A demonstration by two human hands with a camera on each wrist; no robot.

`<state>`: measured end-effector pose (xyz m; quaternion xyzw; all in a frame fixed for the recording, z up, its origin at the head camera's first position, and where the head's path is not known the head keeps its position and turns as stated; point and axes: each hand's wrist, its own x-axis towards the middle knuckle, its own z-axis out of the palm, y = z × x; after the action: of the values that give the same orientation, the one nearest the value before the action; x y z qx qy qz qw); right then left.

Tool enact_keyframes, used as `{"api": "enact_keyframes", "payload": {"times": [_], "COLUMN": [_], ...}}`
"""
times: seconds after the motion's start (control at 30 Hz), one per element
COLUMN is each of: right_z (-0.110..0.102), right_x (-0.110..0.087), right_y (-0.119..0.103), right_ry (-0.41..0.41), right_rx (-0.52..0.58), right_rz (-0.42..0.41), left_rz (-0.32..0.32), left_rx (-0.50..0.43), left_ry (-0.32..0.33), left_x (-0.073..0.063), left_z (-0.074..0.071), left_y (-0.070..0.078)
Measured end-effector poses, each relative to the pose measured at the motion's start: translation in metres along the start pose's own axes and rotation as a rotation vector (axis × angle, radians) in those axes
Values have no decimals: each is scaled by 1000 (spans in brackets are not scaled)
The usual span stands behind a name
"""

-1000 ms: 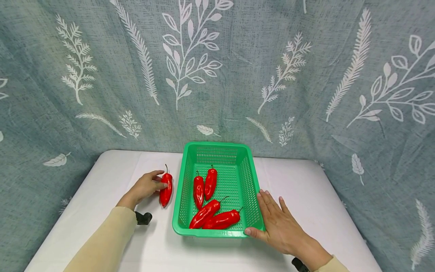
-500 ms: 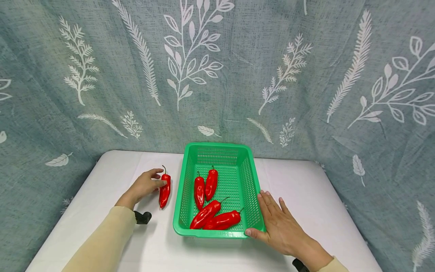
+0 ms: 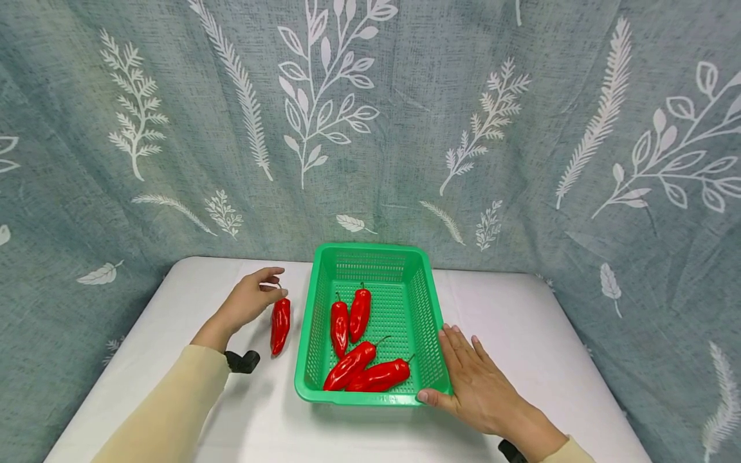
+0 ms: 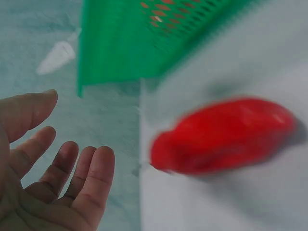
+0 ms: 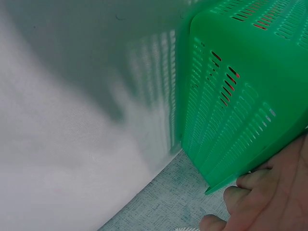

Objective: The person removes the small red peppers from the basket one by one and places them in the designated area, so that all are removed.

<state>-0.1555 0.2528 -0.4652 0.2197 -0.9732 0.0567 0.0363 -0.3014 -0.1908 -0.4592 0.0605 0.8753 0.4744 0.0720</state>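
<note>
A red pepper (image 3: 280,326) lies lengthwise on the white table, left of a green basket (image 3: 307,360). Over its stem end hovers my left hand (image 3: 255,297), fingers loosely bent and holding nothing. In the left wrist view the pepper (image 4: 226,137) lies apart from the left hand (image 4: 62,187), whose fingers are spread. My right hand (image 3: 477,379) rests flat on the basket's near right corner, thumb on the front rim, fingers along the side rim. The right wrist view has the right hand (image 5: 274,192) against the basket's rim, above its slotted wall (image 5: 231,115).
Inside the basket lie several red peppers, among them one upright pair (image 3: 359,314) and one across the front (image 3: 379,375). A grey-green leaf-print cloth (image 3: 399,128) hangs behind the white table (image 3: 509,308).
My left hand has let go of the red pepper and risen off it toward its stem end. The pepper stands slightly turned and shifted left. My right hand stays on the basket.
</note>
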Motion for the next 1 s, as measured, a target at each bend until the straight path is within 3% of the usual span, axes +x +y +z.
{"api": "enact_keyframes", "payload": {"times": [0.27,0.57,0.73,1.0], "right_z": [-2,-3,-3,-3], "right_x": [1,1,0,1], "right_y": [0,0,1,1], "right_ry": [-12,-15,-17,-32], "right_rx": [0,13,12,16], "right_rz": [0,-9,-6,-2], "left_rz": [99,183,179,202], "left_rx": [-13,-30,-12,-58], "left_ry": [-15,-115,-159,-199], "left_x": [2,15,29,50], "left_z": [6,35,56,79], "left_y": [52,107,119,115]}}
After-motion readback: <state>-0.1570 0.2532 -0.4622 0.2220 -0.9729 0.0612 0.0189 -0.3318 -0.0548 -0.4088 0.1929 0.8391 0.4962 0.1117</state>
